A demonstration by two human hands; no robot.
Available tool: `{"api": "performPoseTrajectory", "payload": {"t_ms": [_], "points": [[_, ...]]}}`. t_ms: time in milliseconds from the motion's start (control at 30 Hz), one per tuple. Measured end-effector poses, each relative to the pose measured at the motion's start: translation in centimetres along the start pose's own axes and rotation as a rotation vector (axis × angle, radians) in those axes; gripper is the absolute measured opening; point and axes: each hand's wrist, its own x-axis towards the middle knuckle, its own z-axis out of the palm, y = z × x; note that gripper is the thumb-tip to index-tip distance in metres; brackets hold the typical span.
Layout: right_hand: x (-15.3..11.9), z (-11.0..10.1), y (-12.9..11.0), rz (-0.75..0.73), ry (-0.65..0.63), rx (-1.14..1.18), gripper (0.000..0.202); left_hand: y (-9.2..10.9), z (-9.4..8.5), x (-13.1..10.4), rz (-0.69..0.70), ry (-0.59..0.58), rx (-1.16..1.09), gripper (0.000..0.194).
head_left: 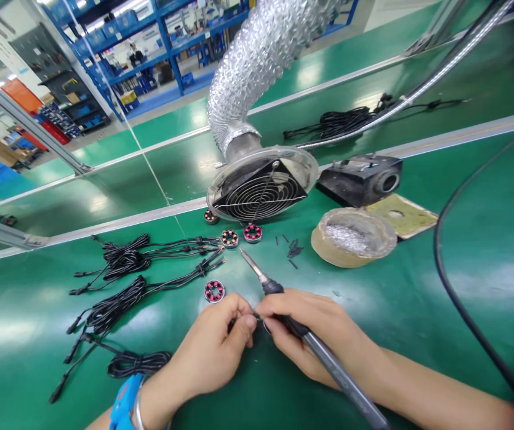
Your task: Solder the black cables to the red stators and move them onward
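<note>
My right hand (324, 334) is closed around a soldering iron (342, 373), whose metal tip points up and left toward the small ring-shaped coils. Thumb and forefinger of my left hand (219, 340) are pinched on a small dark piece, mostly hidden by the fingers, and the fingertips of both hands nearly meet there. Just above my left hand lies a coil with red windings (214, 291). Beyond the iron's tip are a copper-coloured coil (229, 239) and another red coil (253, 233). Short black tubes (294, 249) lie to their right.
Black cable bundles (125, 257) lie at the left on the green table (476, 286). A fan (261, 191) with a silver duct (248, 77) stands at the back. To the right are a round tub (351, 239) and a dark holder (364, 179). A black cable (440, 263) curves down the right.
</note>
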Motion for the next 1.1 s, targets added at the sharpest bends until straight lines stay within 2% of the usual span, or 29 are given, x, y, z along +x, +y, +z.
{"api": "performPoseTrajectory", "payload": {"t_ms": [100, 267, 467, 667, 900, 1100], "points": [[-0.2, 0.4, 0.0, 0.016, -0.017, -0.007, 0.025, -0.5, 0.2, 0.3, -0.031, -0.048, -0.155, 0.024], [-0.5, 0.7, 0.2, -0.007, 0.047, 0.015, 0.025, -0.5, 0.2, 0.7, -0.119, -0.102, -0.276, 0.03], [-0.7, 0.7, 0.1, 0.171, -0.022, 0.012, 0.027, -0.9, 0.6, 1.0, -0.154, -0.015, -0.338, 0.031], [-0.9, 1.0, 0.6, 0.213, 0.002, 0.014, 0.028, -1.2, 0.9, 0.9, -0.13, 0.046, -0.306, 0.027], [-1.0, 0.9, 1.1, 0.099, 0.022, -0.023, 0.028, -0.9, 1.0, 1.0, -0.145, 0.089, -0.316, 0.025], [-1.1, 0.8, 1.0, -0.14, -0.021, -0.259, 0.03, -0.8, 0.9, 1.2, -0.143, 0.105, -0.296, 0.035]]}}
